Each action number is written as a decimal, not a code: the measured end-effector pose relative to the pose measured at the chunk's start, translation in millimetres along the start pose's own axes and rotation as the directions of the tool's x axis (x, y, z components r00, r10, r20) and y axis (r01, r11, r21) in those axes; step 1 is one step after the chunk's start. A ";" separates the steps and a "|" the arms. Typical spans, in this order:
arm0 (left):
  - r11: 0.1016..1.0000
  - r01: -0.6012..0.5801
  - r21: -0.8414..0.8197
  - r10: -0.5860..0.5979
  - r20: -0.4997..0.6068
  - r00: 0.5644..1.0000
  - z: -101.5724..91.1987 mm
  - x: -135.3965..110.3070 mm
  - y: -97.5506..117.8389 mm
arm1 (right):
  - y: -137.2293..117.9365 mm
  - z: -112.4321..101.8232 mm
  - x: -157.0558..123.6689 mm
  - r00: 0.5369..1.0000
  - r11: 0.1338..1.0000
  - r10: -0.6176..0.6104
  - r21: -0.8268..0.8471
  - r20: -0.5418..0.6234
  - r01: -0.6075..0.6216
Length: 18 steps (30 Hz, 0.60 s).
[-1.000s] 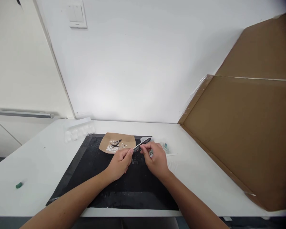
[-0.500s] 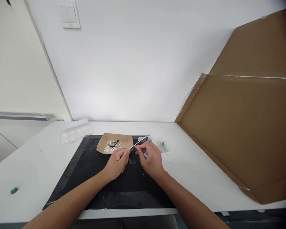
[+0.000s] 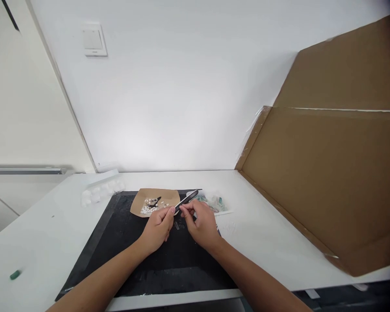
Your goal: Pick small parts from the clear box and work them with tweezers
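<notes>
My left hand (image 3: 158,226) is closed around the near end of a slim black-and-white object (image 3: 187,199), which slants up and to the right over a black mat. Against its lower edge, the thumb and fingertips of my right hand (image 3: 200,224) are pinched together; whatever they hold is too small to make out. Just beyond my left hand lies a brown paper sheet (image 3: 137,200) with slightly raised edges. Small white pieces (image 3: 147,209) and a dark, thin-armed piece (image 3: 155,202) rest on it.
Under my hands, the black mat (image 3: 117,242) covers part of the white table. Right of it is a clear bag with greenish contents (image 3: 217,203). A clear plastic tray (image 3: 100,191) stands back left, a green piece (image 3: 15,274) front left. A cardboard panel (image 3: 328,173) rises at right.
My right hand has slid slightly down and left along the black-and-white object, uncovering more of its upper end. The camera view has tilted slightly up.
</notes>
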<state>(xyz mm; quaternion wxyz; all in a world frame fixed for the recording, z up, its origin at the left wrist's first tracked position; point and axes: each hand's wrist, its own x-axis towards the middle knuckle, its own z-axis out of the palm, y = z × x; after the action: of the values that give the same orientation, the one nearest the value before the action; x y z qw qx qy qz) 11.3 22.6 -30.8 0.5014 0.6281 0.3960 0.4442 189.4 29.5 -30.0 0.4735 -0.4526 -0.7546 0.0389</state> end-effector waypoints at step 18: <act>1.000 -0.028 0.011 0.028 -0.015 0.999 -1.6 1.5 -4.6 | 2.1 -6.2 2.0 0.995 0.996 -0.012 0.086 0.100 0.004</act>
<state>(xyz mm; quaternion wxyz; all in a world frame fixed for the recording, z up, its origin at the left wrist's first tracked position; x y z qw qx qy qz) 10.0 25.3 -34.8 0.4888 0.6330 0.3932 0.4537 195.2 29.9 -26.3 0.4540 -0.4264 -0.7769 0.0920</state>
